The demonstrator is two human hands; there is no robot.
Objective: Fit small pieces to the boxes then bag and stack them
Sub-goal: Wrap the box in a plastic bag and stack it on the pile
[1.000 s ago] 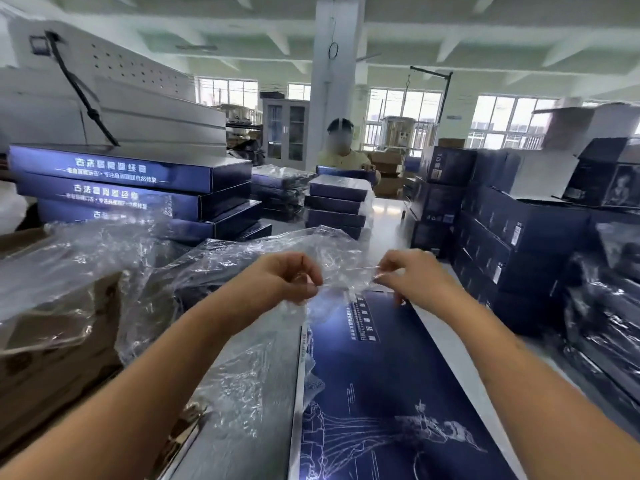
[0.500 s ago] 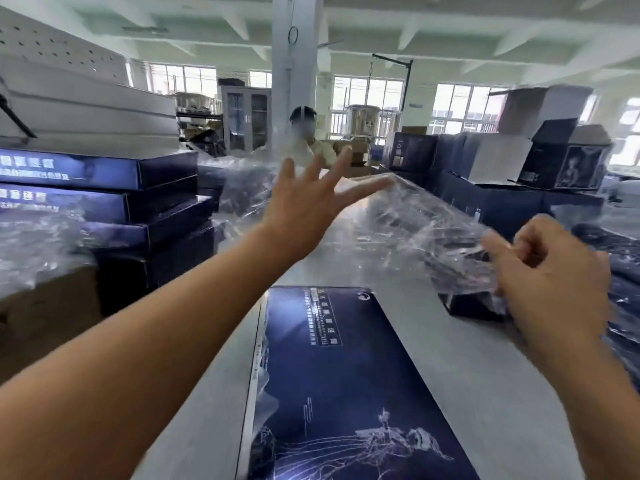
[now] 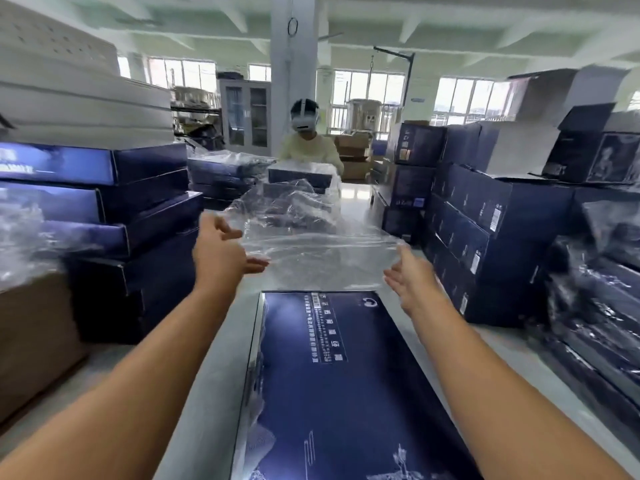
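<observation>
Bagging step; the box is not yet in. The clear plastic bag (image 3: 304,233) is stretched across the centre of the frame, just past the far end of the dark blue box (image 3: 343,382). The box lies flat on the grey desk (image 3: 512,362) at lower centre. We spot no small pieces, so we judge fitting done for this box.

Left hand (image 3: 221,252), centre left: fingers (image 3: 249,263) straight, thumb up, at the bag's left edge. Right hand (image 3: 412,282), centre right: fingers straight, pointing inward, at the bag's right edge. Neither hand curls round anything. Between them the bag mouth is pulled wide. We cannot tell whether the fingers sit inside the mouth or behind the film.

Next move, as we judge it: bring the open mouth down to the box's far end. Then draw the bag along the box toward the bottom of the frame, both edges taut so the film clears the corners.

Around: stacked blue boxes (image 3: 145,202) at left, more stacks (image 3: 485,223) at right, another person (image 3: 310,147) at upper centre.
</observation>
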